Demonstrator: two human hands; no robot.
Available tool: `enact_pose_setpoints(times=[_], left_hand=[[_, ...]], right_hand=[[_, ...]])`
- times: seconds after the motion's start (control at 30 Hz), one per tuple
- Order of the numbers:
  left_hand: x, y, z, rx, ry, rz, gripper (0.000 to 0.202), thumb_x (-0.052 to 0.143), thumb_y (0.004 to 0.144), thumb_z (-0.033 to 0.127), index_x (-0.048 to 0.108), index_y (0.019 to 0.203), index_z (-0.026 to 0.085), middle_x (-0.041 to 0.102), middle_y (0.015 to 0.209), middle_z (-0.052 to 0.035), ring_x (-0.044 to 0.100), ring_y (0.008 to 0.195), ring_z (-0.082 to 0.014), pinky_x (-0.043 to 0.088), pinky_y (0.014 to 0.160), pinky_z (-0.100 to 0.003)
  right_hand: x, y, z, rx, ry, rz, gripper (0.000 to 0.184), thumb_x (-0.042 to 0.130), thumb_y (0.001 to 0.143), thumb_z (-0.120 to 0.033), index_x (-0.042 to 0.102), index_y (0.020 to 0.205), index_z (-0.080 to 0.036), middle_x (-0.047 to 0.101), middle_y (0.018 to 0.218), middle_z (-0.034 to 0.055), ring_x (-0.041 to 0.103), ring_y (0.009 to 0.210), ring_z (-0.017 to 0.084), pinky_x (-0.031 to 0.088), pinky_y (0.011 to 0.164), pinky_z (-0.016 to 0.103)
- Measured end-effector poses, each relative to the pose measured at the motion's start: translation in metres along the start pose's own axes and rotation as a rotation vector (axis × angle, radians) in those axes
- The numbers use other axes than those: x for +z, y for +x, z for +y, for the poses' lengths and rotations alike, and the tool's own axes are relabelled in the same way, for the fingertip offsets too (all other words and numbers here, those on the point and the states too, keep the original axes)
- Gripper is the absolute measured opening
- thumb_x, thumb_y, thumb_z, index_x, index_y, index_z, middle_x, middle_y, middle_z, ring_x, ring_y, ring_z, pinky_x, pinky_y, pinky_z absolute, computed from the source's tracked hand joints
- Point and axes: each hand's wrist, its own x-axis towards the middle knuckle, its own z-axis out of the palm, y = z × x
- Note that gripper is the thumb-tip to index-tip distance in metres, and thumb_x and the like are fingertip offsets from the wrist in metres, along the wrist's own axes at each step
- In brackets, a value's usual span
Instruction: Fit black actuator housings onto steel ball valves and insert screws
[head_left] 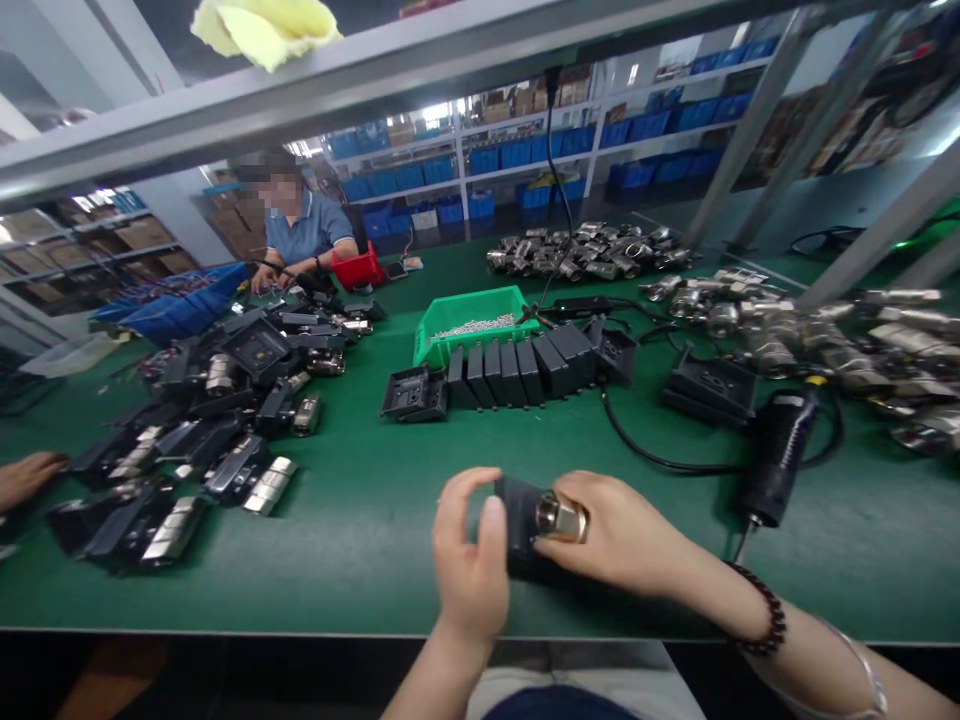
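Near the front edge of the green table, a dark grey box-shaped housing (519, 515) is between my hands. A shiny hexagonal metal fitting (561, 518) sits against its right side. My right hand (611, 530) is closed around this fitting, thumb and fingers on either side. At the housing's left edge, my left hand (472, 560) curls with its index finger and thumb on the edge; its other fingers are partly hidden. Beyond them stands a row of similar dark housings (514, 372). To the right lies a black electric screwdriver (780, 450), its bit pointing toward me.
A green bin (421, 345) of small screws stands behind the row. Housings with fittings (225, 400) are piled left, loose metal fittings (795, 335) right. A black cable (660, 460) crosses the table. A co-worker (307, 230) sits opposite; another person's hand (34, 478) shows at left.
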Motion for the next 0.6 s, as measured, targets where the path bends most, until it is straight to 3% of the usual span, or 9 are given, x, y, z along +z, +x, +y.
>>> enact_pose_setpoints(times=[0.03, 0.1, 0.17, 0.23, 0.33, 0.6], left_hand=[[-0.007, -0.009, -0.007, -0.080, -0.086, 0.067, 0.024, 0.047, 0.088, 0.034, 0.056, 0.107, 0.023, 0.060, 0.110, -0.0052, 0.054, 0.105, -0.0189, 0.041, 0.095, -0.034], [-0.013, -0.027, -0.019, -0.226, -0.280, 0.074, 0.042, 0.050, 0.086, 0.048, 0.045, 0.122, 0.027, 0.051, 0.127, -0.0053, 0.047, 0.118, -0.0206, 0.036, 0.101, -0.036], [-0.011, -0.042, -0.023, -0.329, -0.435, -0.058, 0.068, 0.053, 0.078, 0.062, 0.033, 0.133, 0.028, 0.042, 0.137, -0.0073, 0.039, 0.126, -0.0250, 0.033, 0.104, -0.040], [-0.005, -0.051, -0.021, -0.373, -0.517, -0.226, 0.082, 0.056, 0.072, 0.068, 0.030, 0.136, 0.024, 0.045, 0.135, -0.0108, 0.040, 0.125, -0.0295, 0.034, 0.103, -0.043], [0.000, -0.054, -0.015, -0.399, -0.598, -0.329, 0.078, 0.060, 0.072, 0.064, 0.038, 0.133, 0.020, 0.053, 0.126, -0.0124, 0.047, 0.118, -0.0309, 0.035, 0.102, -0.044], [-0.020, -0.041, -0.017, -0.666, -0.813, -0.304, 0.064, 0.068, 0.066, 0.055, 0.056, 0.117, 0.018, 0.064, 0.105, -0.0104, 0.056, 0.106, -0.0307, 0.039, 0.097, -0.045]], right_hand=[[-0.002, -0.003, 0.003, 0.048, 0.083, 0.018, 0.031, 0.062, 0.071, -0.039, 0.042, 0.058, -0.018, 0.043, 0.056, -0.0014, 0.038, 0.053, 0.013, 0.026, 0.049, 0.026], [-0.002, -0.007, 0.006, 0.114, 0.331, 0.067, 0.040, 0.057, 0.072, -0.053, 0.040, 0.059, -0.019, 0.038, 0.055, -0.0026, 0.033, 0.051, 0.012, 0.023, 0.048, 0.025], [0.002, -0.010, 0.004, 0.112, 0.554, 0.102, 0.048, 0.053, 0.072, -0.063, 0.038, 0.059, -0.019, 0.034, 0.055, -0.0032, 0.029, 0.051, 0.012, 0.022, 0.047, 0.025], [0.008, -0.013, -0.002, 0.088, 0.672, 0.131, 0.052, 0.053, 0.073, -0.067, 0.039, 0.060, -0.018, 0.033, 0.055, -0.0028, 0.029, 0.052, 0.012, 0.023, 0.047, 0.025], [0.017, -0.018, -0.015, 0.066, 0.735, 0.170, 0.054, 0.054, 0.074, -0.069, 0.043, 0.063, -0.017, 0.037, 0.057, -0.0019, 0.032, 0.053, 0.012, 0.026, 0.047, 0.024], [0.035, -0.018, -0.028, 0.069, 0.646, 0.261, 0.041, 0.053, 0.077, -0.055, 0.046, 0.063, -0.018, 0.043, 0.054, -0.0014, 0.039, 0.048, 0.013, 0.031, 0.042, 0.022]])
